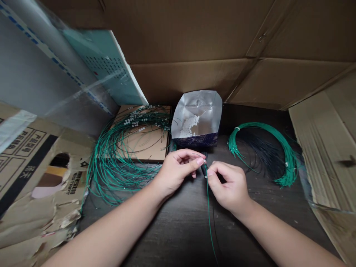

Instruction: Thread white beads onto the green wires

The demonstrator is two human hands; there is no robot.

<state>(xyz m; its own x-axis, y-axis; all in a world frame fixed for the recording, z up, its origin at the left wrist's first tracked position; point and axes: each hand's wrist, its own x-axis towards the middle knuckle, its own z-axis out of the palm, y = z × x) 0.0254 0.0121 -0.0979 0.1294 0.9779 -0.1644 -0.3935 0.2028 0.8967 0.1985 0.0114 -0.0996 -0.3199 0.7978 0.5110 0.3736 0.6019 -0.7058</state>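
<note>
On the dark worktop (178, 222), a large coil of green wires (119, 178) lies partly on a cardboard box (144, 148), to the left of the left hand (179, 167). An open silver bag (205, 115) of white beads (190, 125) stands just beyond both hands. The right hand (228, 181) and left hand pinch a thin green wire (208, 204) between thumbs and fingers; it trails down between the forearms.
</note>
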